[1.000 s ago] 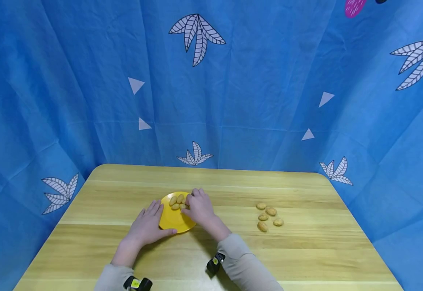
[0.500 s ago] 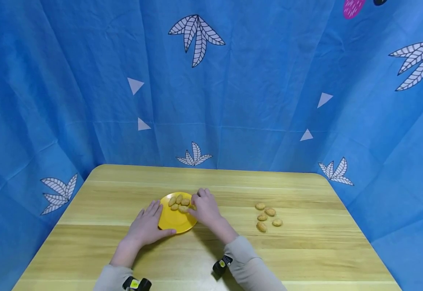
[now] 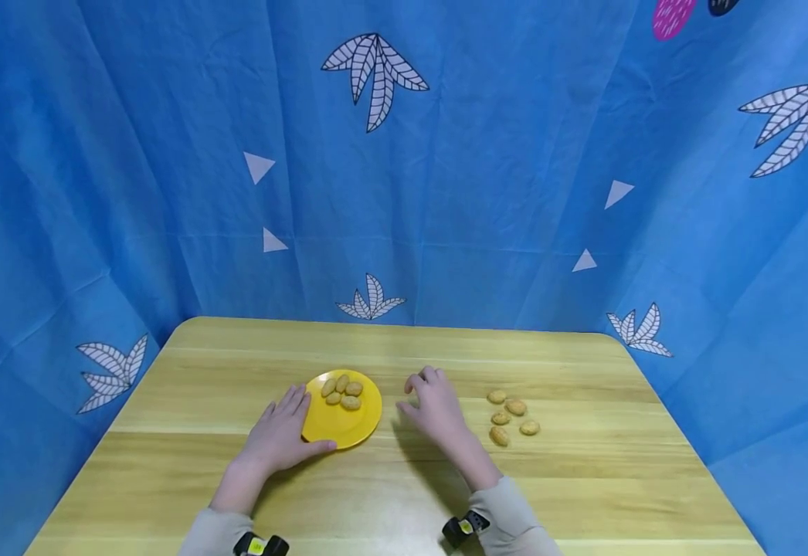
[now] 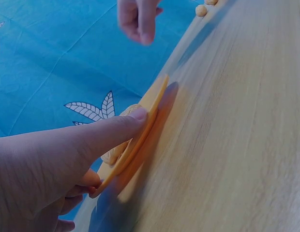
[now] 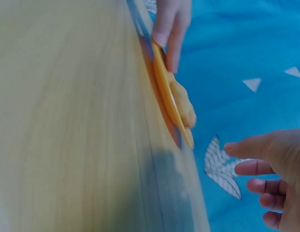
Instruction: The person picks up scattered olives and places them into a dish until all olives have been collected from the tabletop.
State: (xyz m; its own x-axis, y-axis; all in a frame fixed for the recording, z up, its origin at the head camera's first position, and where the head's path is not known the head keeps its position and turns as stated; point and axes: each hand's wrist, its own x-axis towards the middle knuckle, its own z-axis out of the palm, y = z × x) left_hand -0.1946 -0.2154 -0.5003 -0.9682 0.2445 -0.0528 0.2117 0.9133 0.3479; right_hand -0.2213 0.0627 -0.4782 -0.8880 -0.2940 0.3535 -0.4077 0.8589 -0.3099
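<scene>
Left hand on the yellow plate, fingers long and straight along the left rim, and the left wrist view gives us the thumb lying along the edge! Right hand, nothing in it: the right wrist view shows thumb and fingertips apart, the left wrist view catches it raised off the wooden table. Five tan nut-like pieces sit towards the plate's far side. Wood runs from plate to right hand, then five loose pieces, well inside the table's right edge. Right fingers loosely bent, pointing away from the body; blue curtain behind.
</scene>
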